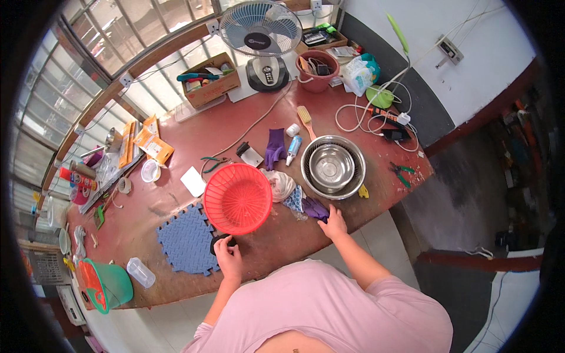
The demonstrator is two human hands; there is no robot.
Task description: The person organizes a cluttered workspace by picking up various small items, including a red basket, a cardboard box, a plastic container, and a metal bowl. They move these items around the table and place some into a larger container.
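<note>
My left hand touches a black object at the near rim of a red plastic basket; whether the fingers grip it, I cannot tell. Beside that hand lies a blue foam mat tile. On the right, my right hand rests by a crumpled purple glove, fingers apart. A blue patterned cloth and a whitish cloth lie between the basket and nested steel bowls. Behind them are another purple glove, a small blue-and-white tube and a wooden-handled brush.
A green bucket and a clear plastic cup stand and lie at the left front. Pliers and green-handled cutters lie on the table. A fan, a cardboard box, a reddish bucket and cables occupy the back.
</note>
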